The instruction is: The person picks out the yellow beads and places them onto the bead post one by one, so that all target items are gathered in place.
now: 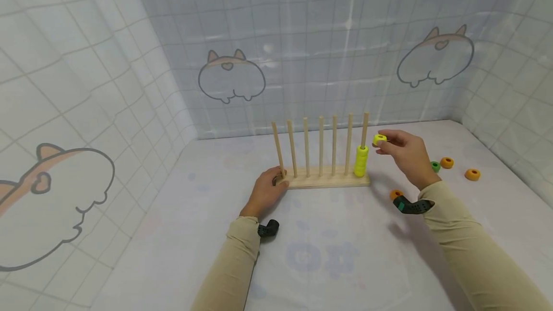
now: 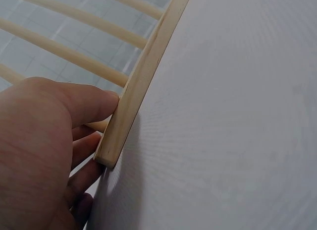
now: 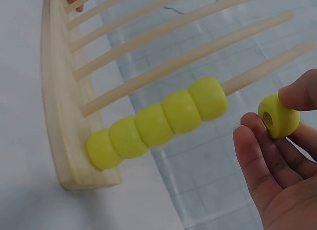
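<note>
A wooden peg rack with several upright pegs stands on the table. My left hand grips the left end of its base, thumb on the front edge and fingers behind, as the left wrist view shows on the base. Several yellow beads are stacked on the rightmost peg. In my right hand, a single yellow bead is pinched between thumb and fingers, just right of that peg and apart from it. Its hole shows on the held bead in the right wrist view.
To the right lie an orange bead, another orange bead and a green bead. One more orange bead is partly hidden by the right wrist camera. A tile-patterned curtain rises behind the table.
</note>
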